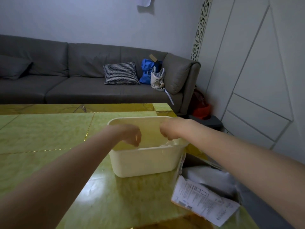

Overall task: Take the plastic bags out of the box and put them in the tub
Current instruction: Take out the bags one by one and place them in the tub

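A cream plastic tub (pixel 142 162) stands in the middle of the green table. Both of my hands hover over its open top with their fingers curled downward. My left hand (pixel 130 134) and my right hand (pixel 170 129) each pinch an edge of a clear plastic bag (pixel 171 143), which hangs into the tub. The bag is hard to see except for its crinkled part by the tub's right rim. To the right of the tub lies an open cardboard box (pixel 181 164) with a printed label on its flap (pixel 203 200). Pale grey plastic bags (pixel 208 176) lie inside it.
The glossy green table (pixel 49 138) stretches to the left and toward me. A grey sofa (pixel 82 80) stands behind it with a checked cushion (pixel 121 73), a blue bag (pixel 146 71) and a white handbag (pixel 157 78). White cabinet panels (pixel 255 80) rise on the right.
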